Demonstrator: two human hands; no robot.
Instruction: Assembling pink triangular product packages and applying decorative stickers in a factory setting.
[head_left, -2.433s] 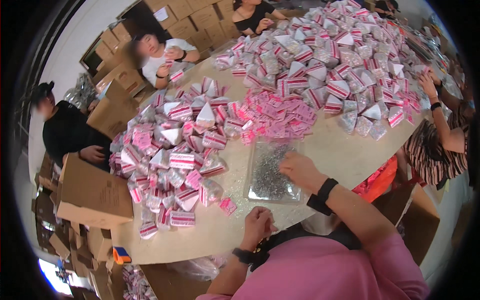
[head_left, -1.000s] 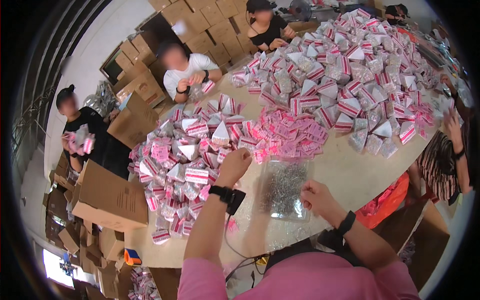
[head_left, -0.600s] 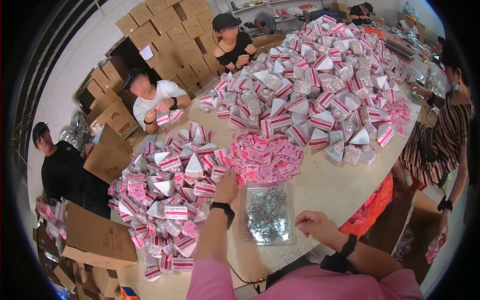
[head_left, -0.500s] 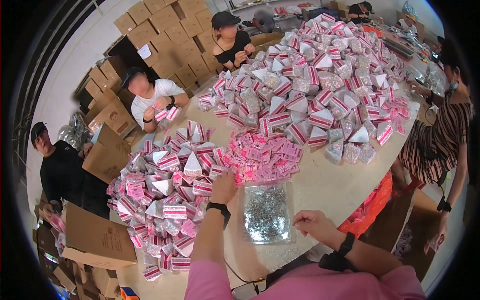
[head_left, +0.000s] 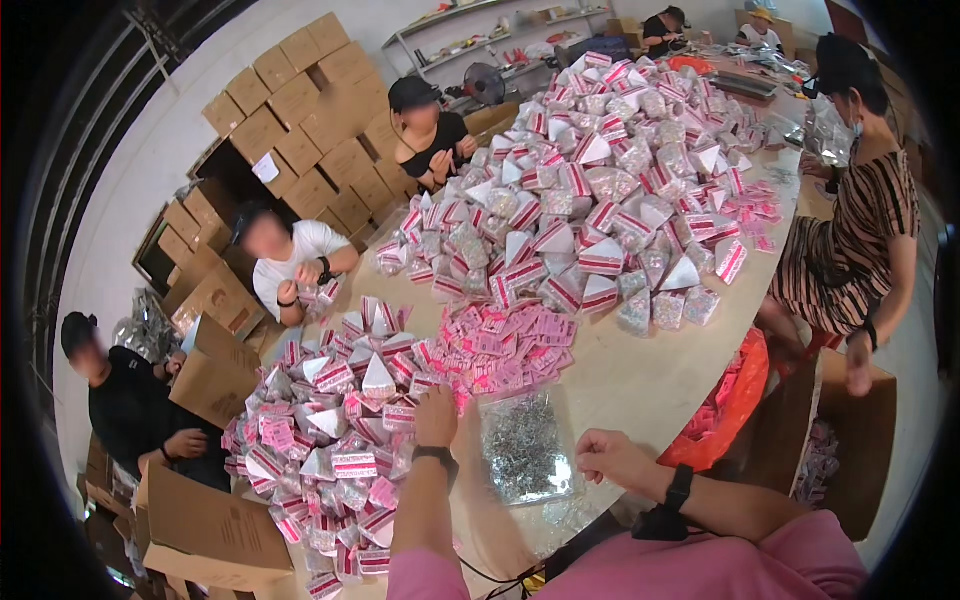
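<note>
My left hand reaches to where the heap of clear packets with pink-striped white cards meets a pile of small pink cards. It is seen from the back, and its fingertips are hidden. Close to the right edge of a clear tray or bag of small silvery metal pieces, my right hand is held with thumb and fingers pinched together. Whatever may be between those fingertips is too small to make out. Both wrists wear dark bands.
A much larger heap of similar packets covers the table's far part. Cardboard boxes stand at the left edge. An orange-red bag of pink cards and an open carton are at the right. Several people work around the table.
The view has shifted, so the table sits lower and further left. My hands keep nearly the same places beside the metal pieces. The person at the right has raised an arm from the carton.
</note>
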